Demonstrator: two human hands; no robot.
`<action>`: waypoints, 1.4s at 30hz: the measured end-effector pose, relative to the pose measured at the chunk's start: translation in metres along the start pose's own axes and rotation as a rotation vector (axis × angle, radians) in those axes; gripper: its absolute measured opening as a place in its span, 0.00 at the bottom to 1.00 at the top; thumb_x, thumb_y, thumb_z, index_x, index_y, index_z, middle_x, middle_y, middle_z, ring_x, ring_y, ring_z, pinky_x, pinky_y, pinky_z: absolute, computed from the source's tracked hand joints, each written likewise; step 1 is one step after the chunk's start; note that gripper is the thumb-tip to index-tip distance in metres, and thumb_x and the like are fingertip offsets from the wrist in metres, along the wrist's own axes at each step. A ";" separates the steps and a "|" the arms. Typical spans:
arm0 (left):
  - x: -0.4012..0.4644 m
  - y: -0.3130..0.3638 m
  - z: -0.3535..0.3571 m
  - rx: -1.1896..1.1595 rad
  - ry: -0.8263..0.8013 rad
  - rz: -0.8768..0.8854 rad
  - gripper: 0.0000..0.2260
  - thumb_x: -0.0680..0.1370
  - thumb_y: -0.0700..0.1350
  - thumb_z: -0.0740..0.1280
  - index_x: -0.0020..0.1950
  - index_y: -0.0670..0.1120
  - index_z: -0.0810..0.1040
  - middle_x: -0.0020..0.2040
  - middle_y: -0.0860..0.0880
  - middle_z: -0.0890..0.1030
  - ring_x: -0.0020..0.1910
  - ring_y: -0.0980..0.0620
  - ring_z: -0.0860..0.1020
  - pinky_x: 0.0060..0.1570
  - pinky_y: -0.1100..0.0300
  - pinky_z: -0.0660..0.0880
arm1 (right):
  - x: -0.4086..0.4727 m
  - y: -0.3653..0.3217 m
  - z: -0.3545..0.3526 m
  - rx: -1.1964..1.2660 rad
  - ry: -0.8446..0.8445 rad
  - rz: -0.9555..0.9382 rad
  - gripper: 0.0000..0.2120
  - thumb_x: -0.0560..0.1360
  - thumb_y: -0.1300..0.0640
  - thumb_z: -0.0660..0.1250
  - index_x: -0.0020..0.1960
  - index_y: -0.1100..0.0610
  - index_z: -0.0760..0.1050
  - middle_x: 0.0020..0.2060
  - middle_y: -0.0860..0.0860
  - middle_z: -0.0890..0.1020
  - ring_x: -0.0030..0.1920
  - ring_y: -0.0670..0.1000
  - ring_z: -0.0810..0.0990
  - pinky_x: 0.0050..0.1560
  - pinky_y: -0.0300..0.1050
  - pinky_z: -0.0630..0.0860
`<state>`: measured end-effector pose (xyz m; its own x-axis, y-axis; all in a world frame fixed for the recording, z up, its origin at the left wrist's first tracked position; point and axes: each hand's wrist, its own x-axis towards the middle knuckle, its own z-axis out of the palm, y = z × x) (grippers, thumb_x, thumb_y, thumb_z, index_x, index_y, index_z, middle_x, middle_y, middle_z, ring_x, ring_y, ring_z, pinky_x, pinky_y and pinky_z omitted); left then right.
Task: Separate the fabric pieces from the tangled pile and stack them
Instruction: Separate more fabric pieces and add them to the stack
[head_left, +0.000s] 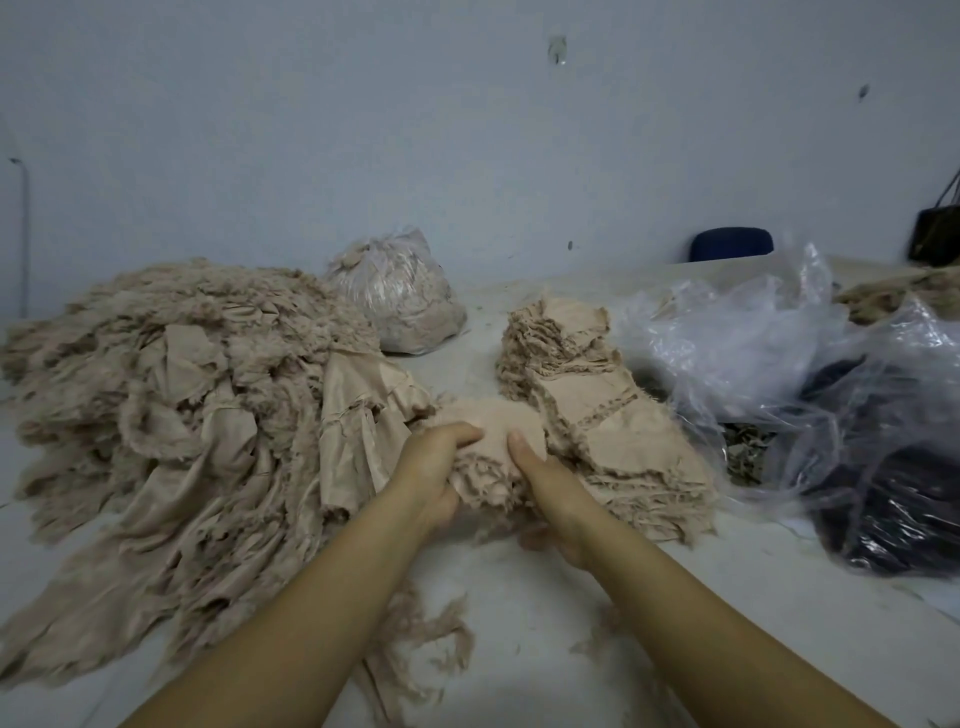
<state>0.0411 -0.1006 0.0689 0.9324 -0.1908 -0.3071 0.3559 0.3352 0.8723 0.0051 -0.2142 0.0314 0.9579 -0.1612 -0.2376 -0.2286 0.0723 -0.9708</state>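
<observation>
A big tangled pile (182, 405) of beige frayed fabric covers the left half of the table. To the right of centre lies a flat stack (597, 410) of the same beige pieces, running from the far side toward me. Between them I hold a small bundle of fabric pieces (491, 457) with both hands. My left hand (434, 473) grips its left edge, fingers curled over the top. My right hand (545, 488) grips its right edge, thumb on top, right beside the near end of the stack.
A tied clear bag of beige scraps (400, 296) stands at the back centre. Crumpled clear plastic bags (737, 338) and a bag with dark fabric (893, 499) fill the right side. Loose threads (431, 639) lie on the white table (519, 649) near me. A wall rises close behind.
</observation>
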 end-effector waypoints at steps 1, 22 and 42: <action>-0.002 0.006 0.003 -0.008 -0.035 -0.001 0.06 0.76 0.33 0.62 0.49 0.33 0.77 0.39 0.37 0.82 0.33 0.42 0.82 0.32 0.54 0.81 | -0.001 -0.003 0.000 0.126 -0.037 0.033 0.23 0.76 0.37 0.61 0.62 0.52 0.75 0.54 0.53 0.83 0.50 0.56 0.82 0.44 0.50 0.79; 0.128 -0.008 0.100 0.401 -0.029 0.213 0.17 0.76 0.36 0.68 0.65 0.39 0.73 0.60 0.41 0.79 0.56 0.42 0.78 0.59 0.46 0.75 | 0.107 -0.069 -0.129 -0.513 0.526 -0.251 0.24 0.77 0.57 0.65 0.71 0.56 0.65 0.62 0.59 0.74 0.54 0.58 0.75 0.55 0.49 0.73; 0.109 0.006 0.018 0.690 -0.214 0.330 0.03 0.78 0.37 0.65 0.46 0.44 0.75 0.41 0.49 0.78 0.41 0.53 0.78 0.40 0.62 0.76 | 0.111 -0.056 -0.094 -1.461 0.157 -0.205 0.22 0.81 0.38 0.48 0.72 0.40 0.64 0.75 0.52 0.61 0.74 0.59 0.56 0.71 0.66 0.47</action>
<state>0.1435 -0.1358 0.0473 0.9252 -0.3784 0.0272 -0.1220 -0.2290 0.9657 0.1079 -0.3288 0.0567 0.9880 -0.1547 -0.0043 -0.1538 -0.9785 -0.1372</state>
